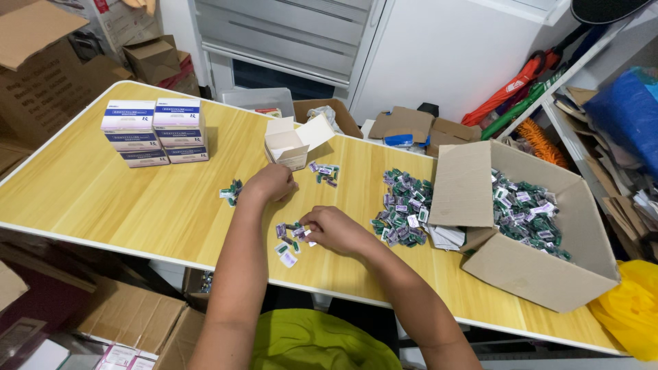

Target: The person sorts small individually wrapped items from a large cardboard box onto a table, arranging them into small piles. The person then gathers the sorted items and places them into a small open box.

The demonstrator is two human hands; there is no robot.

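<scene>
Green cloth (308, 342) fills the bottom edge, closest to my view, cut off by the frame. Above it both forearms reach onto the wooden table (123, 205). Right hand (334, 229) is curled, fingers together over a small cluster of sachets (291, 240), purple, green and white, touching them; whether it pinches one I cannot tell. Left hand (272, 182) is balled up knuckles-up near the table middle, fingers closed; what is inside is hidden. Just left of it sits a tiny packet pile (232, 192). Beyond it stands a small open white carton (293, 144), flaps up, with another little heap (325, 173) beside it.

Far left: stacked white boxes (155, 131) with blue bands, two columns, print too small to read. Right of centre: a loose mound of sachets (403, 207), touching a big brown cardboard box (548, 267) tipped on its side, more of the same packets spilling inside it. A flap hides part of the mound.

Off the table: flattened brown cardboard pieces (411, 127) on the floor behind, red and green umbrellas (521, 89) against shelving, yellow bag (630, 308) at right, cropped. Bottom left cartons (130, 322) are partly cut off.
</scene>
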